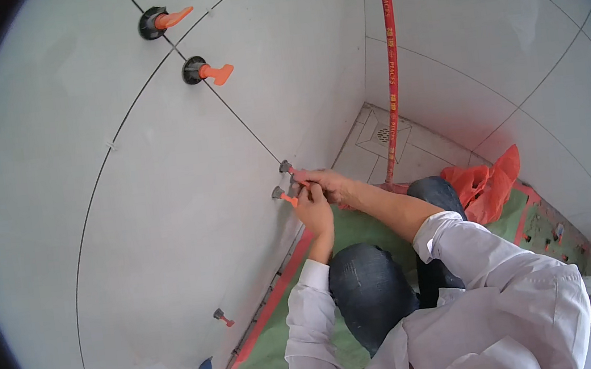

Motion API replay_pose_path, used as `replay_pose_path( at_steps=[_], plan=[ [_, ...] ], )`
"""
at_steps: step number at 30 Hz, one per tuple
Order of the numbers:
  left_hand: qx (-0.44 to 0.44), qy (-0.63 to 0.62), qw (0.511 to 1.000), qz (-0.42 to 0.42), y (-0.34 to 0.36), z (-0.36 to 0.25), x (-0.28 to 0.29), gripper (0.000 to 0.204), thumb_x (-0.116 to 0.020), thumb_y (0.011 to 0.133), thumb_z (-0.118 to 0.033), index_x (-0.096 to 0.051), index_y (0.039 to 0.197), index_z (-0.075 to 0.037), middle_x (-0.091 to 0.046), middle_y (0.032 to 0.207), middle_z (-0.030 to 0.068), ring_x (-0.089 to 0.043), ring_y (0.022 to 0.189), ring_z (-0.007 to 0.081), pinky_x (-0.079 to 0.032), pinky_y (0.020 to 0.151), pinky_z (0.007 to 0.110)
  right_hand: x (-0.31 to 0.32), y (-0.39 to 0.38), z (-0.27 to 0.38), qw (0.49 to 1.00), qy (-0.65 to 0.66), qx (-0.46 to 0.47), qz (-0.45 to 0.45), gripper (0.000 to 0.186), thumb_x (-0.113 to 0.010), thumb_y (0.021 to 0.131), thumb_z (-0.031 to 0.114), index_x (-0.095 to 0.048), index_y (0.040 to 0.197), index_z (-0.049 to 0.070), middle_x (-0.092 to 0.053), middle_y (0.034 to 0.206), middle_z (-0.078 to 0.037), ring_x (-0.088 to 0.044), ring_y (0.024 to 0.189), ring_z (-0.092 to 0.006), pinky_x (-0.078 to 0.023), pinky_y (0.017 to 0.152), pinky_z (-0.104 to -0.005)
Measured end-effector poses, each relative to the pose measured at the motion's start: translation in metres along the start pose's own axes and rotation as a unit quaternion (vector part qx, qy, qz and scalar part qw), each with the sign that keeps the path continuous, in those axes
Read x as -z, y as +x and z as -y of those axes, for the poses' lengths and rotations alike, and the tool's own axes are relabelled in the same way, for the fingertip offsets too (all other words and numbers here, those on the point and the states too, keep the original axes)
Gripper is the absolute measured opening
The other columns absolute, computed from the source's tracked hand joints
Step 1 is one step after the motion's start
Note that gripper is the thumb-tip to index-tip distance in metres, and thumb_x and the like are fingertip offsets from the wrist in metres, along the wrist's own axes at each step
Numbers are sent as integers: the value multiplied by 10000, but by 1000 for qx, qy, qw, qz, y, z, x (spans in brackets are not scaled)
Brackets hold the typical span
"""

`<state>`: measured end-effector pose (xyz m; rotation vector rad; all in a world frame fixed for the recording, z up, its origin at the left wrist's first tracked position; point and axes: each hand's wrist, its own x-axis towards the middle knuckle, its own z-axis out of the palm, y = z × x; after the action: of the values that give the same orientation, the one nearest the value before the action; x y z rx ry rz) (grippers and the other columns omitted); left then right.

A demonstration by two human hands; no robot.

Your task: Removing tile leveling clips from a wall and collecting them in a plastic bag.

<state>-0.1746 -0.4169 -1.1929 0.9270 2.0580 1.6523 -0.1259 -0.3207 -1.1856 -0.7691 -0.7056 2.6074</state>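
Note:
Two tile levelers with black bases and red-orange handles sit close together on the pale wall tiles. My right hand [329, 182] is closed on the handle of the upper tile leveler [285, 167], at the lower end of a dark tile joint. Just below it, my left hand [314, 209] has its fingers drawn together against the right hand's fingers. Beside the left hand is the orange handle of the lower tile leveler [279, 193]; whether the fingers touch it, or hold something small, is hidden. Further up the joint, two larger-looking tile levelers [195, 70] [154, 23] stick out from the wall.
A red hose [389, 50] hangs down to the floor near a square drain [382, 134]. A red plastic bag [481, 185] lies right of my knees. Green floor covering [284, 339] with red tape edges lies below. More levelers [223, 317] show at lower left.

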Motion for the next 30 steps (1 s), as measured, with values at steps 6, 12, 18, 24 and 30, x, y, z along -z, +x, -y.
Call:
replay_pose_path(
  at_steps=[6, 12, 18, 24, 30],
  plan=[
    [-60, 212, 975, 34, -9, -24, -23, 334, -684, 1046, -306, -761, 1126, 10, -787, 930, 224, -750, 862, 441, -562, 737, 501, 28, -16, 45, 936, -335, 69, -84, 401, -849, 962, 424, -821, 1052, 34, -769, 838, -62, -705, 734, -180, -599, 708, -366],
    [-51, 50, 994, 80, -8, 27, 14, 266, -672, 1082, -202, -731, 1177, 40, -780, 916, 165, -749, 808, 251, -563, 710, 436, -35, -50, 32, 632, -721, 240, -154, 372, -779, 960, 452, -815, 1038, 90, -774, 880, -156, -771, 798, -318, -601, 728, -487],
    [158, -20, 967, 197, -30, -16, 69, 328, -692, 1099, -261, -736, 1260, 22, -783, 966, 144, -750, 875, 192, -591, 759, 401, -26, -57, 17, 421, -821, 368, -116, 334, -726, 994, 387, -768, 1053, 61, -748, 905, -133, -772, 848, -337, -609, 749, -491],
    [-23, 182, 960, 212, -81, -157, 86, 321, -716, 1082, -338, -753, 1246, -65, -788, 1030, 138, -772, 907, 264, -590, 802, 416, 17, -54, 32, 366, -848, 371, -95, 313, -716, 1005, 353, -763, 1012, 43, -758, 854, -129, -770, 789, -330, -604, 724, -483],
    [-200, 90, 937, 272, -104, -239, 20, 335, -743, 1063, -348, -749, 1235, -60, -781, 1064, 156, -782, 947, 323, -614, 820, 421, -19, -56, 24, 594, -725, 335, -100, 292, -775, 976, 310, -740, 958, 21, -757, 796, -179, -761, 762, -372, -580, 685, -503]
  ],
)
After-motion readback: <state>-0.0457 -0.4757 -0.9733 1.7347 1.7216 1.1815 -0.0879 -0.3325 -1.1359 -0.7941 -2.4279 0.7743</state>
